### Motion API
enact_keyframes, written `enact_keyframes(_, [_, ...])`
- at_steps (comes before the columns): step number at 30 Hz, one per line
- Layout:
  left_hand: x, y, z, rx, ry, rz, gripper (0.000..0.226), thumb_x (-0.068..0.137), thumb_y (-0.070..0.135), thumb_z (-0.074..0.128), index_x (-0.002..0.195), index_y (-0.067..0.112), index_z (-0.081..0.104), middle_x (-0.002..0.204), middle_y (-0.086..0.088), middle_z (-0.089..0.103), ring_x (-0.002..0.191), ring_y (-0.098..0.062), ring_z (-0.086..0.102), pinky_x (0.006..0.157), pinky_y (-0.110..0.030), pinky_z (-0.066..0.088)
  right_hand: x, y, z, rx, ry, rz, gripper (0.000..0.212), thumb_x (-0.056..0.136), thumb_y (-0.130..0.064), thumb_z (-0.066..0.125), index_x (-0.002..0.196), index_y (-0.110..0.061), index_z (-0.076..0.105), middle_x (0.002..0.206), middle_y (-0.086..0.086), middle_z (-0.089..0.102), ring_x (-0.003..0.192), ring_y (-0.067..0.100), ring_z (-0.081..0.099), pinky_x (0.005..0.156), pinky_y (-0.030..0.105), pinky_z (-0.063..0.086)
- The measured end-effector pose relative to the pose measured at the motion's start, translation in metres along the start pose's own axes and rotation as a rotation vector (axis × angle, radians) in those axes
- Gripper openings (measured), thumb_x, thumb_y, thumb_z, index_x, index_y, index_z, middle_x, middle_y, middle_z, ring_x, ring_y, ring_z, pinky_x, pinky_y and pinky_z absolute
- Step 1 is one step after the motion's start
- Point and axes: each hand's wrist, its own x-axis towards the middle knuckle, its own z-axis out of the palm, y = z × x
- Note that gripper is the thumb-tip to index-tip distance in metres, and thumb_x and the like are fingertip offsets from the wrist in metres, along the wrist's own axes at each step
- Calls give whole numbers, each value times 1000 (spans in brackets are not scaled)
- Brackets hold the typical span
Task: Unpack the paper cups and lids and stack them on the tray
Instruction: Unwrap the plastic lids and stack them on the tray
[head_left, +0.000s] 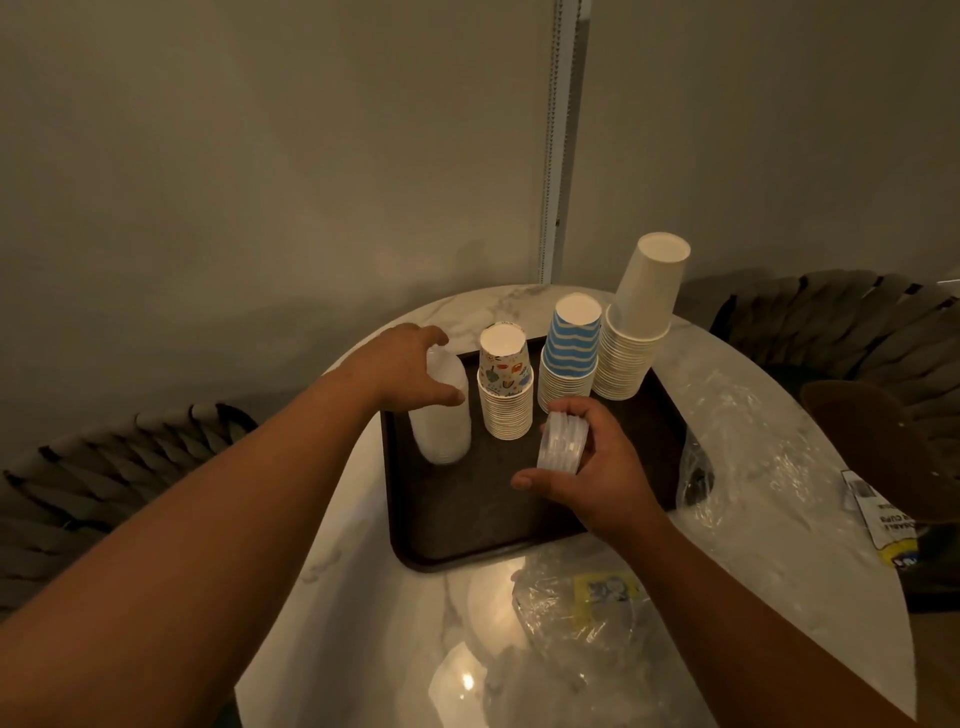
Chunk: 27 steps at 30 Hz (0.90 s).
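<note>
crumpled clear wrappers (582, 613) litter the near bench (363, 597). on the dark tray (467, 530), the right hand (597, 467) grips a few lids (561, 441); the left hand (410, 364) clasps the tall lid stack (441, 426). behind stand three cup stacks (506, 395), then woven chairs (857, 322).

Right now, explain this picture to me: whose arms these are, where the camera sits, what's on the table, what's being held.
There is no machine: these are a person's bare arms, seen from a camera worn on their head and looking down. A dark tray sits on a round marble table. On the tray stand three upside-down cup stacks: patterned cups, blue striped cups and plain white cups. The left hand grips a tall stack of clear lids standing on the tray. The right hand holds a smaller bundle of lids above the tray. Empty plastic wrapping lies nearby.
</note>
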Motion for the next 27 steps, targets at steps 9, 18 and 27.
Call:
enact_keyframes(9, [-63, 62, 41, -1084, -164, -107, 41, 80, 40, 75, 110, 19, 57, 101, -7, 71, 84, -23, 72, 73, -39, 59, 2, -12, 1, 96, -4, -78, 83, 42, -57, 89, 113, -34, 55, 117, -1, 59, 110, 16, 59, 92, 48, 52])
enact_keyframes(18, [-71, 61, 57, -1480, -270, -147, 69, 65, 26, 81, 125, 8, 52, 108, -16, 71, 98, -36, 68, 90, -49, 53, -1, -17, 2, 101, -18, -96, 85, 39, -57, 88, 115, -38, 53, 119, -6, 59, 113, 11, 57, 94, 45, 53])
enact_keyframes(27, [-71, 48, 51, -1526, -323, -141, 61, 67, 28, 78, 120, 10, 55, 110, -13, 70, 97, -31, 70, 78, -42, 57, 0, -25, 10, 172, 2, -86, 76, 43, -50, 87, 108, -32, 52, 112, 0, 60, 106, 16, 60, 89, 44, 55])
